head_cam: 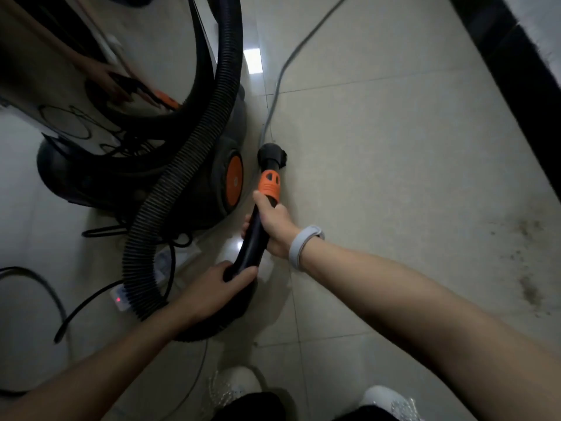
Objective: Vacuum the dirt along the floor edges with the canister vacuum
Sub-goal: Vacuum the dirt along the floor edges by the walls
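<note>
The canister vacuum point(100, 86) has a shiny steel drum on a black base with an orange-hubbed wheel point(234, 181), and stands at the upper left. Its black ribbed hose point(182, 165) loops down to a black curved handle tube point(253, 238). My left hand point(218, 282) grips the tube's lower bend. My right hand point(273, 221) grips the tube just below the orange collar point(268, 185). The black nozzle end point(271, 154) points at the tiled floor. Brown dirt point(529, 287) lies scattered along the right floor edge.
A grey power cord point(282, 77) runs up the floor from the vacuum. A white power strip point(120, 299) with a red light and black cables point(73, 311) lies at the left. A dark baseboard point(522, 95) borders the right side. My white shoes point(239, 384) stand at the bottom.
</note>
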`<state>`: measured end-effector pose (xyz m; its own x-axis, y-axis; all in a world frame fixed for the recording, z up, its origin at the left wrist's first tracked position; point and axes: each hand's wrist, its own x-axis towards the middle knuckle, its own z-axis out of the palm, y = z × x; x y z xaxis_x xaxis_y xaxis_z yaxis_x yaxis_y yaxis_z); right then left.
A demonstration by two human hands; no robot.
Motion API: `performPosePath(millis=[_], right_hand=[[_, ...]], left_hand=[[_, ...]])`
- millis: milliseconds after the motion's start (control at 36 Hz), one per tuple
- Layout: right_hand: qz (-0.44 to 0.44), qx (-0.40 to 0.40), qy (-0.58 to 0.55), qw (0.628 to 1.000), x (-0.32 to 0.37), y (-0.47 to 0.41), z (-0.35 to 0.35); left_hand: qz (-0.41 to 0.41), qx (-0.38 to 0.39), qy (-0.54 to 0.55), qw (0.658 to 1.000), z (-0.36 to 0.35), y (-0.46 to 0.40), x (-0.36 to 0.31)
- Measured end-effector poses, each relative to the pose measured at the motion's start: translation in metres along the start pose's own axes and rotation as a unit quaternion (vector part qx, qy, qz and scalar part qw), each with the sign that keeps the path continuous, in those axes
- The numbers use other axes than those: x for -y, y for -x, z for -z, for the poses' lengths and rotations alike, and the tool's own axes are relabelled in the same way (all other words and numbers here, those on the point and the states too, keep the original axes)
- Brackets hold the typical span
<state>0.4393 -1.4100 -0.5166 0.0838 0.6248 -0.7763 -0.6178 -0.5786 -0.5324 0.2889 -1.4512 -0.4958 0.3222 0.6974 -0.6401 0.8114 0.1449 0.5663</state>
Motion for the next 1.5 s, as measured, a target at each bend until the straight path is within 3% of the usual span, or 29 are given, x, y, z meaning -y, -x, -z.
performPosePath(millis=[306, 444, 639, 833, 1083, 1194, 1333, 1500], right_hand=[[0.038, 0.011, 0.084, 0.996, 0.092, -0.064, 0.006], [0.052, -0.002, 0.05, 0.997, 0.104, -0.071, 0.021], [0.043, -0.062, -0.051, 0.996, 0.065, -0.042, 0.073], [0.005, 0.017, -0.038, 0.999, 0.062, -0.024, 0.056], [0.032, 0.111, 0.022, 0.993, 0.091, -0.043, 0.025], [-0.003, 0.109, 0.056, 0.992, 0.104, -0.056, 0.02], [-0.042, 0.111, 0.093, 0.989, 0.109, -0.073, 0.023], [-0.014, 0.1, 0.123, 0.987, 0.122, -0.071, 0.012]], left_hand=[[-0.027, -0.034, 0.124, 0.991, -0.009, -0.086, -0.064], [-0.043, -0.002, 0.098, 0.994, -0.005, -0.098, -0.077], [-0.067, 0.065, 0.026, 0.995, -0.03, -0.073, -0.065], [-0.074, 0.082, 0.057, 0.992, -0.018, -0.055, -0.058], [-0.069, -0.025, 0.092, 0.993, -0.009, -0.068, -0.062], [-0.055, -0.021, 0.149, 0.987, -0.009, -0.079, -0.07], [-0.04, -0.005, 0.144, 0.989, -0.014, -0.095, -0.073], [-0.052, -0.002, 0.183, 0.982, -0.006, -0.097, -0.088]])
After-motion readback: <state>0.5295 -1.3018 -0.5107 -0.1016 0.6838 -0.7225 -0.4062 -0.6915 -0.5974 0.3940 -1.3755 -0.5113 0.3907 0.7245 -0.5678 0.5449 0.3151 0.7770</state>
